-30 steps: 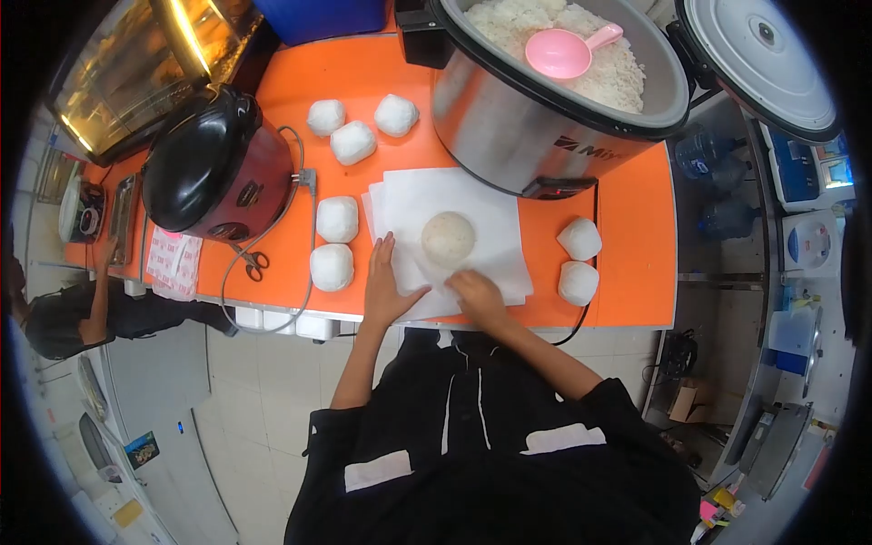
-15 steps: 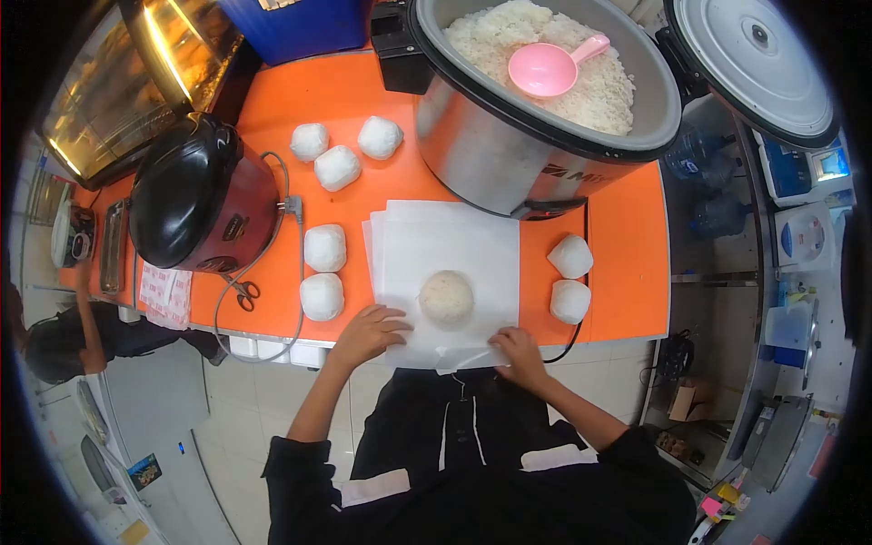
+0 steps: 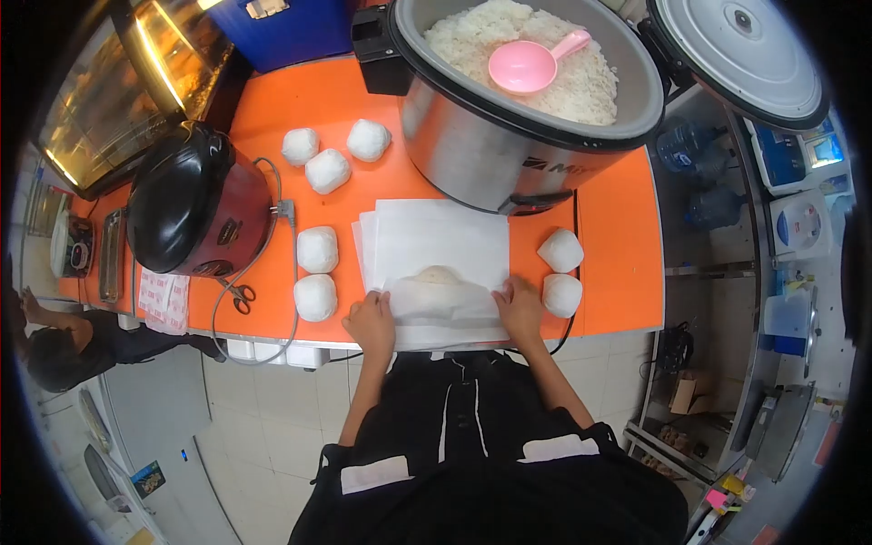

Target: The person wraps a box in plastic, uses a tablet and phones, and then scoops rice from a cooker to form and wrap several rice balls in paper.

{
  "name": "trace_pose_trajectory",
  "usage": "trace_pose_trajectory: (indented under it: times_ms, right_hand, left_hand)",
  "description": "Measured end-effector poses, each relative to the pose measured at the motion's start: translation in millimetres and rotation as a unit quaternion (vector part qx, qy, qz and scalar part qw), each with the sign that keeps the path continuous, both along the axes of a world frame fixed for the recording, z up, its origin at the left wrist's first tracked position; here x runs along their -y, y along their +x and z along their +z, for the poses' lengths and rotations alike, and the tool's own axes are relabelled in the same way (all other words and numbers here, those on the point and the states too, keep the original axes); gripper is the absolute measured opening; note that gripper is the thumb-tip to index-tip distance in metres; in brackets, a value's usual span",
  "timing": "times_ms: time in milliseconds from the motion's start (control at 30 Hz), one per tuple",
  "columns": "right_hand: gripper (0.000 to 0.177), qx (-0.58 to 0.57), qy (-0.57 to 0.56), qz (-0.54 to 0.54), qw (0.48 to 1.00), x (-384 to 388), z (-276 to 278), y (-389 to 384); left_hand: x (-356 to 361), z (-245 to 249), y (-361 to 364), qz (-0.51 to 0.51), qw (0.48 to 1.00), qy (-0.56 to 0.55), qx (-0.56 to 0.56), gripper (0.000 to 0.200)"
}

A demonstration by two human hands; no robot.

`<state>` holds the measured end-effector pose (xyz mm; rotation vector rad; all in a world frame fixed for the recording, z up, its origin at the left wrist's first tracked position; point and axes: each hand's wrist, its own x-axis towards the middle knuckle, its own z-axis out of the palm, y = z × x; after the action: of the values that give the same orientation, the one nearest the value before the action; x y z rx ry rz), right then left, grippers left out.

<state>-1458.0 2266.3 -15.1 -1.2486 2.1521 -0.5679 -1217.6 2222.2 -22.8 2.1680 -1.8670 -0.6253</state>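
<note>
Rice mound [image 3: 438, 274] on paper [image 3: 440, 232], before cooker [image 3: 468, 150], balls [image 3: 317, 250] at either side

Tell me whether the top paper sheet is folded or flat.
Partly folded: the top sheet laps over most of the rice mound, with the left hand and right hand at the flap's sides.

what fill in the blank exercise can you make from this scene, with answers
The sheet between the left hand and right hand is coloured ____.
The scoop on the rice is coloured ____.
The lid of the large cooker stands ____.
White bundles right of the sheet number ____.

Missing words: white; pink; open; two.
</note>
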Motion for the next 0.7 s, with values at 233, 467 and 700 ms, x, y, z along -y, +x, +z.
trace_pose_trajectory:
  times_ms: [233, 467, 700]
  right_hand:
    - [0.042, -0.107, -0.207, 0.268, 0.935, 103.5, -4.6, 26.7]
    - [0.045, -0.149, -0.012, 0.334, 0.931, 159.2, 0.1, 47.7]
    - [0.024, -0.148, -0.017, 0.387, 0.910, 155.3, 11.5, 40.4]
  left_hand:
    - [-50.7, -8.8, -24.2, -0.293, 0.923, -0.237, 0.078, 0.065]
    - [-56.4, 14.8, -51.1, -0.293, 0.950, -0.111, 0.006, 0.079]
    - [-57.2, 18.6, -58.3, -0.269, 0.957, -0.110, -0.002, 0.081]
